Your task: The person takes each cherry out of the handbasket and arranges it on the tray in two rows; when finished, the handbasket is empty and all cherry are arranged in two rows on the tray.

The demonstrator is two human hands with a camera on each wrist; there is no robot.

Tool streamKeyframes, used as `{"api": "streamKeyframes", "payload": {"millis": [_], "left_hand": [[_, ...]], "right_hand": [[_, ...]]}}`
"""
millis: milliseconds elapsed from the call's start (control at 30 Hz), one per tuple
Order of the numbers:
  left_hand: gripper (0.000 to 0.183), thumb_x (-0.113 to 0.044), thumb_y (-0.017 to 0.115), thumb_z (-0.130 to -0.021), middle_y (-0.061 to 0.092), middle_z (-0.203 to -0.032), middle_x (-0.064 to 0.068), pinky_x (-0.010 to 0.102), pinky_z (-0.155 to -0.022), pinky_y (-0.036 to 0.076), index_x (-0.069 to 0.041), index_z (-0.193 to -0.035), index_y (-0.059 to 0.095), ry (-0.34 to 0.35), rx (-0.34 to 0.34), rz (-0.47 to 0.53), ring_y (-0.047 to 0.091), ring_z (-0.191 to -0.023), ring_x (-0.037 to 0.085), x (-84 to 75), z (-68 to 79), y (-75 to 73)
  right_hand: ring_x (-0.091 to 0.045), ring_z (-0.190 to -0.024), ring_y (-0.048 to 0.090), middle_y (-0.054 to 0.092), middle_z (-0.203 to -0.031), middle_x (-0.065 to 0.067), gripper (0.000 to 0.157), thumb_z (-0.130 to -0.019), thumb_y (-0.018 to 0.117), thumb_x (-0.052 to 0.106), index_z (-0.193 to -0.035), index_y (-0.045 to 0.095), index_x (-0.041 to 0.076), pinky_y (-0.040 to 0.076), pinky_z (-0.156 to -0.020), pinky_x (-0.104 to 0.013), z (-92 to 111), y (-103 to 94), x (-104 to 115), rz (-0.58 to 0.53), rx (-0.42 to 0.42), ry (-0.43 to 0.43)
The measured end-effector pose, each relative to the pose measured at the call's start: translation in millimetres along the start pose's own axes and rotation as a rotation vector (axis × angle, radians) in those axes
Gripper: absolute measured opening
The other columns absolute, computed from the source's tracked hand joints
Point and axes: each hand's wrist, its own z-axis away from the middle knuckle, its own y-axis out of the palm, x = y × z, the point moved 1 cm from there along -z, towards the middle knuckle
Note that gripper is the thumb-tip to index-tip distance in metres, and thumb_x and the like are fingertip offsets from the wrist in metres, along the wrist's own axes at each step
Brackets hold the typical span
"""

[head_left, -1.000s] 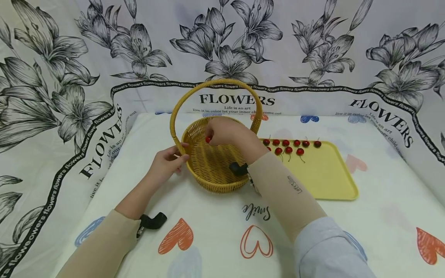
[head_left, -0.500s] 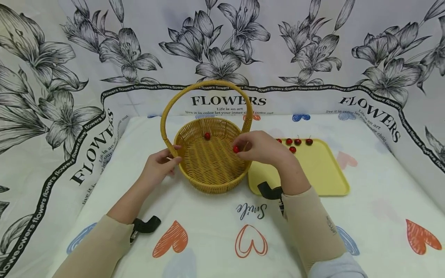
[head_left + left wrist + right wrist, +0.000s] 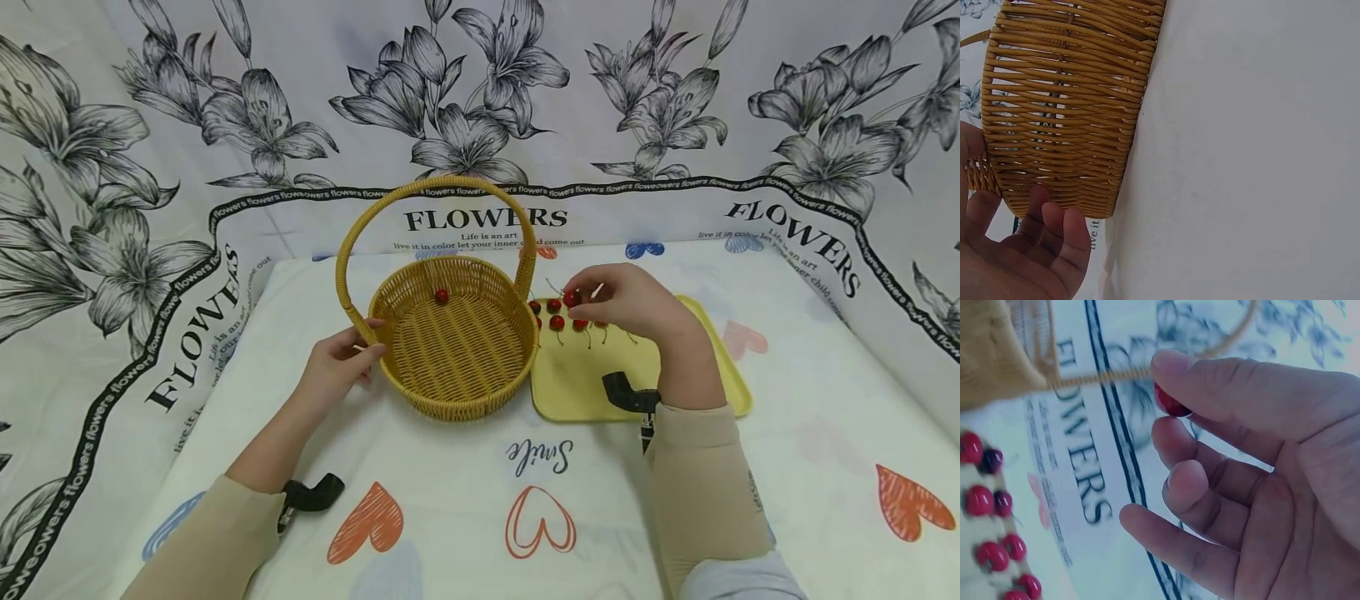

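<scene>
My left hand (image 3: 337,367) holds the round wicker basket (image 3: 465,408) at its left rim, where the tall handle joins it. The left wrist view shows the woven side of the basket with the fingers beside it. One red cherry (image 3: 442,296) lies inside, toward the back. Over the back part of the yellow tray (image 3: 585,396), my right hand (image 3: 637,304) pinches a cherry (image 3: 1169,403) between thumb and index finger, the other fingers spread apart. Several stemmed cherries (image 3: 557,322) lie on the tray below and left of that hand, some hidden by it.
The basket's right side stands against the tray's left edge. Its handle (image 3: 435,183) arches high over the opening. A white cloth (image 3: 450,475) with printed hearts covers the table, and a flower-printed sheet (image 3: 285,167) rises behind and to the left.
My right hand has come out of the basket and moved right with a cherry, over its right rim to above the tray. The left hand keeps its hold on the basket.
</scene>
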Motion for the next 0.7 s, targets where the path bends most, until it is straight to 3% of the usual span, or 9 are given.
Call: {"api": "streamKeyframes", "payload": {"millis": [133,367,533,700], "left_hand": [[0.047,-0.020,0.068,-0.102,0.060,-0.104,0.008,0.032,-0.063,0.058,-0.002,-0.143,0.056,0.008,0.007,0.002,0.059,-0.067,0.021,1.6,0.9,-0.4],[0.047,-0.023,0.068,-0.101,0.059,-0.105,0.011,0.032,-0.064,0.058,-0.003,-0.142,0.058,0.011,0.001,-0.012,0.059,-0.068,0.022,-0.6,1.7,0.1],[0.045,-0.024,0.069,-0.101,0.061,-0.103,0.009,0.032,-0.064,0.058,-0.003,-0.140,0.059,0.009,-0.009,-0.016,0.059,-0.071,0.023,1.1,1.3,-0.2],[0.045,-0.025,0.069,-0.101,0.061,-0.102,0.007,0.032,-0.064,0.058,-0.003,-0.140,0.059,0.014,-0.009,-0.014,0.059,-0.071,0.023,3.5,0.6,-1.2]], "right_hand": [[-0.028,-0.087,0.059,0.061,-0.104,-0.010,0.033,-0.094,0.077,0.026,-0.123,0.070,0.012,0.049,-0.068,-0.041,4.7,-14.7,-18.9,0.042,-0.096,0.055],[-0.032,-0.094,0.049,0.056,-0.105,-0.015,0.037,-0.096,0.073,0.032,-0.124,0.067,0.008,0.041,-0.073,-0.044,8.2,-28.9,-67.4,0.138,-0.227,0.231],[-0.037,-0.098,0.048,0.057,-0.109,-0.021,0.042,-0.096,0.073,0.028,-0.125,0.064,-0.001,0.043,-0.083,-0.049,6.5,-26.8,-102.2,0.168,-0.236,0.332],[-0.039,-0.104,0.048,0.057,-0.115,-0.022,0.041,-0.096,0.072,0.027,-0.124,0.063,-0.001,0.040,-0.095,-0.054,3.1,-21.5,-122.3,0.147,-0.208,0.378]]}}
